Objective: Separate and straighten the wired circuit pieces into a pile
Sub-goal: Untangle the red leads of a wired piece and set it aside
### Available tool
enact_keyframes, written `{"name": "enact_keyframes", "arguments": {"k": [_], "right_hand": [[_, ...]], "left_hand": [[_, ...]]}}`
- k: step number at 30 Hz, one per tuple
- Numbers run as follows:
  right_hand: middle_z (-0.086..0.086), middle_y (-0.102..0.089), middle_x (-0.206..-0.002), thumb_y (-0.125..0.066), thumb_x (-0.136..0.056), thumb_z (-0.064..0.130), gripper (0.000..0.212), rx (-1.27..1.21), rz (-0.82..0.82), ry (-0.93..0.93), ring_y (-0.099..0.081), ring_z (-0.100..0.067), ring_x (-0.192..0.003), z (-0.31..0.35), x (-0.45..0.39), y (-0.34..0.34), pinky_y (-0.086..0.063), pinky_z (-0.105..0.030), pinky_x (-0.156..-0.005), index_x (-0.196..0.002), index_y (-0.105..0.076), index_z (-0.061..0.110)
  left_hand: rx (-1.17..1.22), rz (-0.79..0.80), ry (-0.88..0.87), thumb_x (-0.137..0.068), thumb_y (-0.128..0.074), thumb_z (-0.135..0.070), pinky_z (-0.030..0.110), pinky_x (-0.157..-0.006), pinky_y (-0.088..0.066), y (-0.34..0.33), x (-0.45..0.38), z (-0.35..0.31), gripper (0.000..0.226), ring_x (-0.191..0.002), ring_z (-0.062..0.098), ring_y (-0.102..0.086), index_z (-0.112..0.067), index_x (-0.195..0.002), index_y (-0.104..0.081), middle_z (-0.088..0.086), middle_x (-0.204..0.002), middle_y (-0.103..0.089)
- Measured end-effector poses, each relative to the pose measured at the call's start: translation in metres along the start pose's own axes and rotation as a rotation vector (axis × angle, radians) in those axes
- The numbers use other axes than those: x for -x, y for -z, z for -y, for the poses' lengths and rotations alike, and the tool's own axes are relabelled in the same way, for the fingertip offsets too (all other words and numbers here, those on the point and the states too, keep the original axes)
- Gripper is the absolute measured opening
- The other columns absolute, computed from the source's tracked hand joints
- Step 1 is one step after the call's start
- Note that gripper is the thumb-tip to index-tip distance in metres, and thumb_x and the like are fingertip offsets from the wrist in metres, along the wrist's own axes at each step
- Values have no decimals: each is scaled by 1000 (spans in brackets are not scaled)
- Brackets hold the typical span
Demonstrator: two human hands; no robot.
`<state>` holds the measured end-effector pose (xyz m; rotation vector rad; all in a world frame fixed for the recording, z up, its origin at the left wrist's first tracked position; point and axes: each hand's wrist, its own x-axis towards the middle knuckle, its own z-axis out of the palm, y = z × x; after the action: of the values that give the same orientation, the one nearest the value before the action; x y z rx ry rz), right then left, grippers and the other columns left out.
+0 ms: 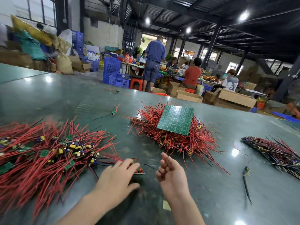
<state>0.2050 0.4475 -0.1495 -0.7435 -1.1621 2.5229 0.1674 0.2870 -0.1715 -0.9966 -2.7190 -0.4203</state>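
1. I can read no brand, label or writing anywhere; the print on the green panel [176, 120] is too fine to make out.
2. My left hand [116, 177] lies palm down on the bench [65, 95], fingers spread over one small wired circuit piece [139, 171]. I cannot tell whether that grip is clamped on the piece or just resting on it.
3. My right hand [170, 172] hovers just beside it, fingers loosely curled, grip holding nothing.
4. The loose tangle of red-wired pieces [48, 153] sprawls at the left, its wires reaching the left hand.
5. A second heap [175, 140] sits in the middle of the bench, beyond my hands, with the green panel lying tilted on top.
6. A straightened pile [276, 151] runs along the right, near the frame edge.
7. Stray single pieces lie apart: one [114, 112] beyond the left tangle, one [117, 91] near the far bench edge, one [246, 172] at the right.
8. Open bench shows between the right hand and the straightened pile, and across the far left.
9. The far edge of the bench runs diagonally; beyond it are cardboard boxes [237, 98], blue crates [119, 79] and people working.
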Motion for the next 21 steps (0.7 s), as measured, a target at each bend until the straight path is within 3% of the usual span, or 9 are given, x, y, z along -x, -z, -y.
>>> {"name": "enact_keyframes", "arguments": {"k": [3,5,8,11,13,17,19,21], "right_hand": [[1,-57,-55,-49,-91,11,19,179,23,15,-40,-10,-47,-1,1,0,-33,-20,-48,-88,-68,7],[0,-59,-57,-52,-91,8,18,382,23,78,-43,-9,-45,-6,0,-1,-35,-19,-48,-87,-69,5],[-4,-58,-60,-53,-94,13,19,587,71,104,-48,-11,-44,-16,2,-6,-41,-20,-47,-83,-66,4],[-10,-58,-57,-57,-88,34,34,438,239,-67,-51,-16,-42,-17,8,-13,-42,-19,-43,-74,-63,3],[-13,-58,-62,-61,-77,39,41,254,345,-77,-51,-15,-48,-14,10,-14,-43,-20,-45,-78,-64,-1],[-17,-54,-69,-67,-72,30,29,304,476,72,-49,-15,-56,-14,11,-10,-45,-20,-54,-78,-70,2],[-15,-54,-67,-67,-70,24,24,303,483,104,-50,-14,-53,-14,11,-9,-46,-20,-55,-80,-69,3],[-9,-57,-66,-65,-71,21,20,259,479,132,-51,-11,-52,-12,10,-7,-47,-19,-56,-82,-69,5]], "left_hand": [[150,-85,39,-91,-53,-30,23,-97,-37,2,-2,1,30,-118,6,-46,-35,-121,-49,-19,-126,-48],[252,-192,22,-87,-61,-17,21,-96,-37,6,-1,1,32,-113,6,-49,-31,-115,-58,-16,-119,-54],[333,-397,-57,-64,-78,6,22,-88,-40,11,0,-5,43,-98,9,-53,-16,-101,-72,-3,-103,-66],[305,-543,-136,-53,-79,17,23,-88,-42,15,2,-8,54,-100,12,-51,-10,-99,-74,3,-108,-65],[289,-587,-167,-53,-78,20,25,-89,-42,18,2,-7,58,-103,14,-52,-10,-102,-73,3,-117,-59],[294,-637,-186,-56,-71,25,23,-96,-41,16,1,-3,75,-110,13,-49,-14,-120,-65,2,-131,-42],[420,-707,-126,-57,-65,30,16,-100,-36,13,-2,-4,96,-110,5,-47,-24,-134,-49,3,-137,-33],[625,-855,-1,-66,-58,29,18,-95,-43,11,-3,-7,96,-106,5,-51,-32,-137,-36,-2,-136,-29]]}}
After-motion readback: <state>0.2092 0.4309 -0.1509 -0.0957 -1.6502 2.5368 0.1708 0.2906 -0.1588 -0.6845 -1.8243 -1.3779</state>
